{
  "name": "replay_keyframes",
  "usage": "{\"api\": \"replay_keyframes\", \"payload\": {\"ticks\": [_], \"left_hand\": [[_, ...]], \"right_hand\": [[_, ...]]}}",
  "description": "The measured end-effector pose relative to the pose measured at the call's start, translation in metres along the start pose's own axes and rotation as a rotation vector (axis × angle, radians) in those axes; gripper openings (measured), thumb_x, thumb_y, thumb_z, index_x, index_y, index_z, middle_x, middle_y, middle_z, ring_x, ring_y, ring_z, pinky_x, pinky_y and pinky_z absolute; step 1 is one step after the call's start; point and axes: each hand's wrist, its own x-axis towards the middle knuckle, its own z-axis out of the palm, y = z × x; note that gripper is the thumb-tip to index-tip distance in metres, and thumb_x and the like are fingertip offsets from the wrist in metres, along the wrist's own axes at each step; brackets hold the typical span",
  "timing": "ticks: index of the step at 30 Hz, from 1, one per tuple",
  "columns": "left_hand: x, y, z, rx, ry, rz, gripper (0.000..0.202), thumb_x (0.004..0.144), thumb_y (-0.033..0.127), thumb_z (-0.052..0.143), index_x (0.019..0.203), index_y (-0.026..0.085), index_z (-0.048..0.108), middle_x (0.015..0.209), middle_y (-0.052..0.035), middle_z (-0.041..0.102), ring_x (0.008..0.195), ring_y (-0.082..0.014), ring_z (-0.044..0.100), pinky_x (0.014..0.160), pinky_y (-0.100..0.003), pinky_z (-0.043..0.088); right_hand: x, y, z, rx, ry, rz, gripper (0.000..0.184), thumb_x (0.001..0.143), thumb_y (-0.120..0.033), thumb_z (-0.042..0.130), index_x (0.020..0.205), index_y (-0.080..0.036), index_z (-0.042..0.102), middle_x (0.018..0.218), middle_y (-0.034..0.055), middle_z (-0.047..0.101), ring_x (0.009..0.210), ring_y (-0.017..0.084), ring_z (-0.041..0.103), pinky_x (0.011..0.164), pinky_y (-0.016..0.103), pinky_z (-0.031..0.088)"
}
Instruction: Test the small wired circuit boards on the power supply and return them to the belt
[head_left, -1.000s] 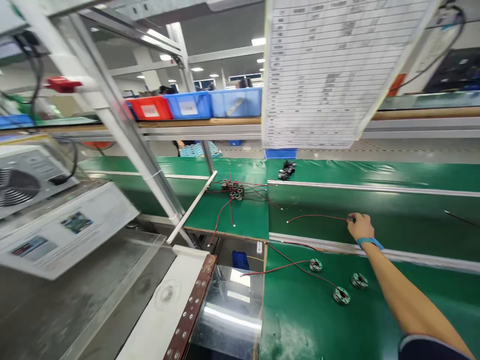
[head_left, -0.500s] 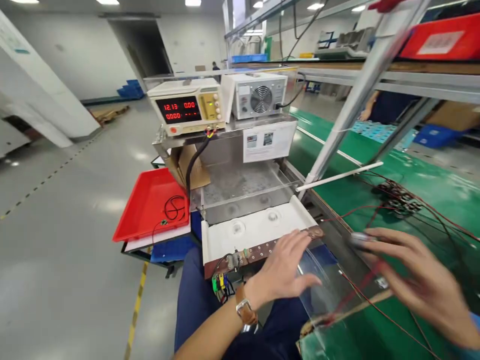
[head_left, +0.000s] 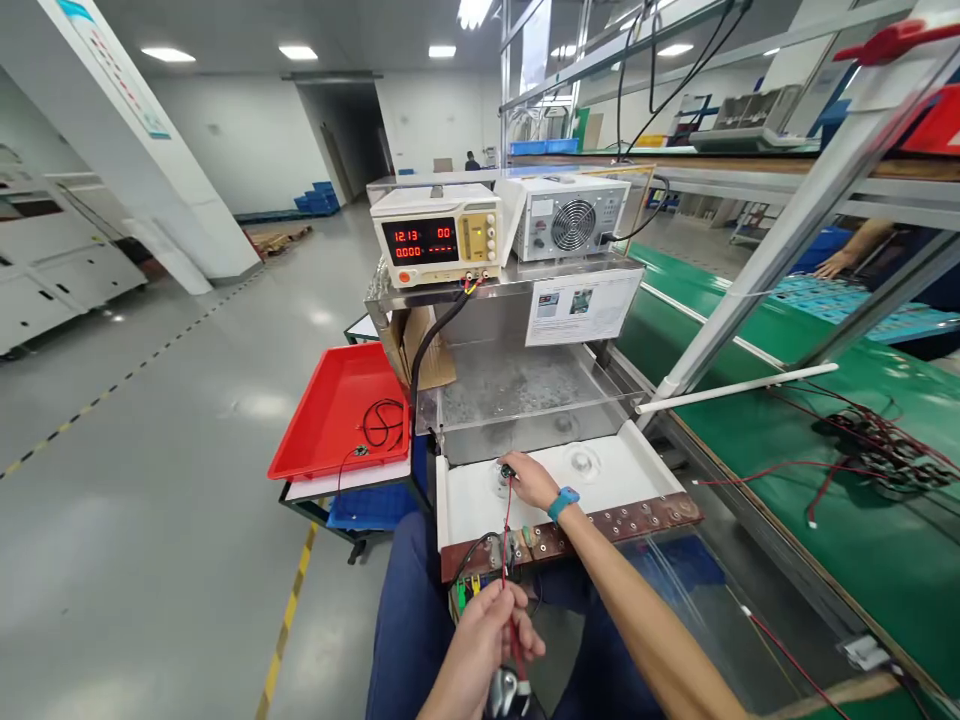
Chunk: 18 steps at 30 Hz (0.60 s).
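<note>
My left hand (head_left: pixel 484 640), low in the middle, pinches a thin red wire (head_left: pixel 507 535) that runs up to the fixture. My right hand (head_left: pixel 531 482) reaches across the white tray (head_left: pixel 540 490) and its fingertips grip a small dark part (head_left: pixel 508 470) at the wire's upper end. That part is over the left round seat of the tray; contact with the seat is not clear. A brown terminal strip (head_left: pixel 622 520) with metal eyelets edges the tray. Clips with green and yellow grips (head_left: pixel 469 590) hang below it. Below my left hand is a white connector (head_left: pixel 523 688).
A power supply (head_left: pixel 435 240) with red digits and a grey fan unit (head_left: pixel 574 225) stand on the metal shelf. A red tray (head_left: pixel 341 410) with a black cable is at left. Wired parts (head_left: pixel 885 450) lie on the green bench at right. A co-worker's hand (head_left: pixel 840 262) shows beyond.
My right hand has moved from the bench at right onto the white tray with the small part. My left hand has dropped from the strip and now pinches the red wire. The view has shifted left.
</note>
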Motion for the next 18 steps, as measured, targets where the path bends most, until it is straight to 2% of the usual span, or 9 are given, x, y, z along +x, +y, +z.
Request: {"api": "replay_keyframes", "payload": {"ticks": [4,7,10,13,16,18], "left_hand": [[-0.011,-0.013,-0.024,-0.008,-0.028,-0.073,0.056,0.064,0.068,0.074,0.079,0.018,0.055,0.052,0.0014,0.058,0.054,-0.0167,0.063,0.051,-0.023,0.039],[-0.014,-0.014,-0.023,0.04,-0.08,-0.118,0.057,0.062,0.068,0.076,0.08,0.017,0.058,0.054,-0.0009,0.06,0.053,-0.0169,0.064,0.048,-0.022,0.039],[-0.011,0.006,-0.011,0.113,-0.081,-0.073,0.051,0.07,0.063,0.074,0.082,0.015,0.063,0.064,-0.0046,0.065,0.059,-0.0169,0.066,0.05,-0.022,0.042],[0.005,0.036,-0.001,0.174,-0.046,0.021,0.049,0.071,0.059,0.075,0.084,0.013,0.068,0.075,-0.0069,0.068,0.064,-0.015,0.065,0.055,-0.023,0.045],[0.031,0.059,0.003,0.237,-0.013,0.085,0.051,0.068,0.059,0.077,0.085,0.011,0.071,0.069,-0.005,0.066,0.059,-0.0115,0.059,0.055,-0.022,0.043],[0.05,0.066,0.003,0.266,-0.002,0.101,0.053,0.066,0.06,0.078,0.086,0.011,0.072,0.062,-0.0027,0.063,0.055,-0.0098,0.055,0.054,-0.021,0.041]], "right_hand": [[0.007,0.008,0.013,-0.102,-0.095,-0.036,0.04,0.077,0.001,0.05,0.109,-0.018,0.064,0.111,0.0077,0.064,0.104,0.021,0.055,0.091,0.032,0.041],[0.007,0.016,0.017,-0.113,-0.118,-0.046,0.043,0.076,0.001,0.05,0.112,-0.019,0.064,0.114,0.0071,0.065,0.107,0.022,0.054,0.094,0.032,0.04],[0.006,0.022,0.021,-0.1,-0.107,-0.023,0.048,0.076,-0.001,0.052,0.12,-0.02,0.063,0.12,0.007,0.065,0.111,0.023,0.052,0.096,0.034,0.04],[0.007,0.025,0.023,-0.095,-0.116,0.011,0.046,0.078,-0.006,0.055,0.12,-0.02,0.064,0.121,0.007,0.066,0.112,0.024,0.053,0.097,0.035,0.04],[0.008,0.025,0.024,-0.106,-0.131,0.048,0.04,0.08,-0.01,0.056,0.117,-0.02,0.067,0.117,0.0066,0.068,0.108,0.024,0.056,0.096,0.035,0.04],[0.007,0.025,0.024,-0.103,-0.132,0.064,0.039,0.081,-0.011,0.056,0.117,-0.02,0.067,0.117,0.0063,0.069,0.106,0.024,0.058,0.094,0.034,0.041]]}}
